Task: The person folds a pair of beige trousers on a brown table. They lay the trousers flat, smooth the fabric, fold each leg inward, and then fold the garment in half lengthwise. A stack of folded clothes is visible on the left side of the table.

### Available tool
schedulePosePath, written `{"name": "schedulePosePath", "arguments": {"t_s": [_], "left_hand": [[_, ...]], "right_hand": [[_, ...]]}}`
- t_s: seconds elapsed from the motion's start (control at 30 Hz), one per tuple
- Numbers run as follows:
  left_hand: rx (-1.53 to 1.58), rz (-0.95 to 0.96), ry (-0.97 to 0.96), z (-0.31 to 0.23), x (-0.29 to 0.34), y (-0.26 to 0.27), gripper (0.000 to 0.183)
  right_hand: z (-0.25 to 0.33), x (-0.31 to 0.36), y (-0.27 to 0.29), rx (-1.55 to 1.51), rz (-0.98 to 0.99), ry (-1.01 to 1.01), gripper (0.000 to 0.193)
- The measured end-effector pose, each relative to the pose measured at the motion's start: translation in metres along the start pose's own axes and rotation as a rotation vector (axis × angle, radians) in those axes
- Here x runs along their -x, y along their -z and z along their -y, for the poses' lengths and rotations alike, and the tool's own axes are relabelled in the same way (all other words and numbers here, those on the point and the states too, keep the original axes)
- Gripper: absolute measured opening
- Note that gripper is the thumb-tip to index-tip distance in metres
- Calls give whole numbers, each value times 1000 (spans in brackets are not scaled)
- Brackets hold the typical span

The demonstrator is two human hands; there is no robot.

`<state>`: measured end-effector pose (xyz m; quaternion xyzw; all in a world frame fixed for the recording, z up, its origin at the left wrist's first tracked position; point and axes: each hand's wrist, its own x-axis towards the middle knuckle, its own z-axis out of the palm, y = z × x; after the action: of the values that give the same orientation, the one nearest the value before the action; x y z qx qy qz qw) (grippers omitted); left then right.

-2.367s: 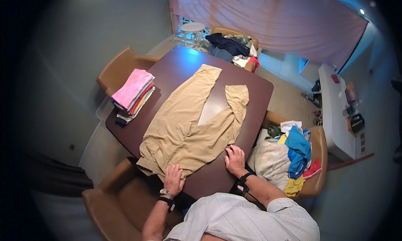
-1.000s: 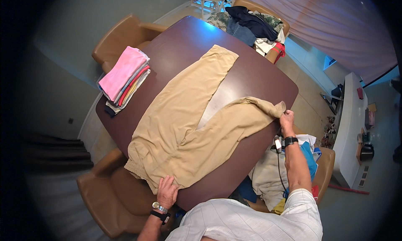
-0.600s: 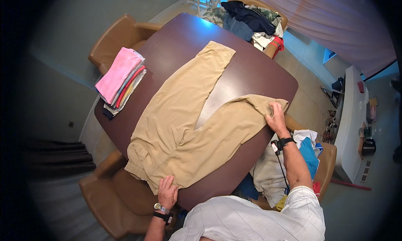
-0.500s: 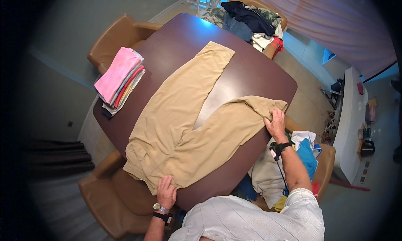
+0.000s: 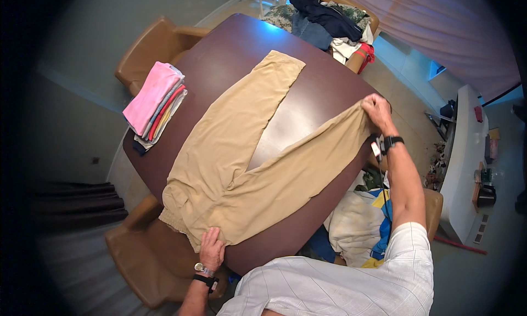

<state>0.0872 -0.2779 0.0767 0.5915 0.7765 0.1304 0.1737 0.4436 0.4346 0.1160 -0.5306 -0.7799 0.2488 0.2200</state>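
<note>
Tan trousers (image 5: 219, 143) lie spread on a dark brown table (image 5: 197, 77), the elastic waistband toward the near left and both legs pointing away. Closed round the hem of the right-side leg, my right hand (image 5: 377, 112) draws that leg out straight at the table's right edge. My left hand (image 5: 212, 250) rests on the seat part beside the waistband, its fingers stretched out on the cloth. Both wrists wear black straps, and the left also has a watch (image 5: 203, 269).
A folded clothes stack (image 5: 151, 99), pink on top, stands at the table's left edge. Loose clothes fill a far chair (image 5: 329, 25) and a chair at the right (image 5: 354, 225). Brown armchairs stand far left (image 5: 145, 50) and near left (image 5: 148, 261). A white counter (image 5: 458, 168) is farther right.
My right hand has moved up and away with the hem, and the bunched right-side leg is now stretched out straight. My left hand stays near the waistband.
</note>
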Motion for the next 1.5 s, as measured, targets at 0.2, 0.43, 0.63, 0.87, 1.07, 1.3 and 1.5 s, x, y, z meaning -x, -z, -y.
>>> {"name": "schedulePosePath", "arguments": {"t_s": [0.2,0.43,0.63,0.87,1.07,1.3,1.5], "left_hand": [[-20,-18,1,-12,-10,3,16],[91,-111,-75,-60,-62,-10,18],[3,-114,-142,-104,-151,-53,59],[-97,-74,40,-103,-147,-84,81],[-122,-61,41,-101,-143,-86,83],[-129,-78,23,-101,-147,-85,85],[-123,-80,41,-108,-149,-80,86]], "right_hand": [[19,-2,-54,246,-438,233,42],[125,204,-143,-91,-37,482,35],[168,300,-189,-121,391,738,60],[79,190,-186,222,136,593,72],[7,70,-147,410,59,376,69],[-27,4,-119,485,82,214,68],[74,98,-155,289,-69,472,69]]}}
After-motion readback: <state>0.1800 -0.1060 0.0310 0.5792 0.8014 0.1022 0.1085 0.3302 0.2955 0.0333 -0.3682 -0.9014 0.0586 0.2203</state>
